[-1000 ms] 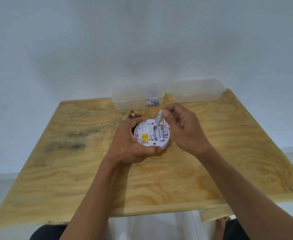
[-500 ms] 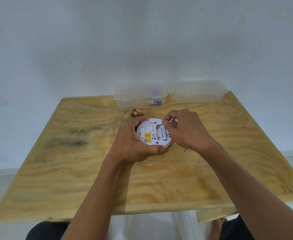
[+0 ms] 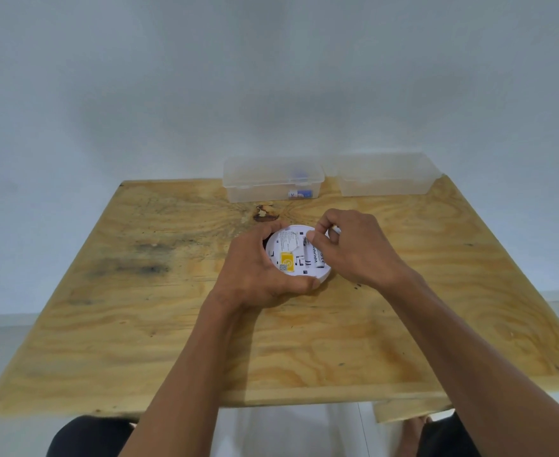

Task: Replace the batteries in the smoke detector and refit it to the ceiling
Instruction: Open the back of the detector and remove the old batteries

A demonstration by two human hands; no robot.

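since the earlier frame the tilted battery [image 3: 320, 257] has gone from standing up in the right hand's pinch to lying flat in the smoke detector [image 3: 299, 253] bay, beside a second battery [image 3: 310, 258] just left of it. right hand [image 3: 354, 249] now curls over the far end of the bay, fingertips [image 3: 312, 237] pressing on the battery ends, and something small and white [image 3: 336, 229] pokes out between its fingers, cannot tell what it is. left hand [image 3: 255, 268] grasps the detector round its rim, thumb along the near edge, keeping it back-side up on the worktop [image 3: 172, 324], roughly mid-worktop toward the far side. risks from here, as judgement: battery not fully seated against the spring contact so it pops back up when the press lifts; polarity wrong, markings too small to read; detector skids on the worktop if the left-hand hold slackens while the right pushes; fingertip pressure at one end only could lever the other end out. two clear plastic boxes sit at the far edge, left box [image 3: 273, 179] holding a small blue-and-white item [image 3: 300, 193], right box [image 3: 385, 174] looks bare but hard to tell. refit to ceiling not yet done.
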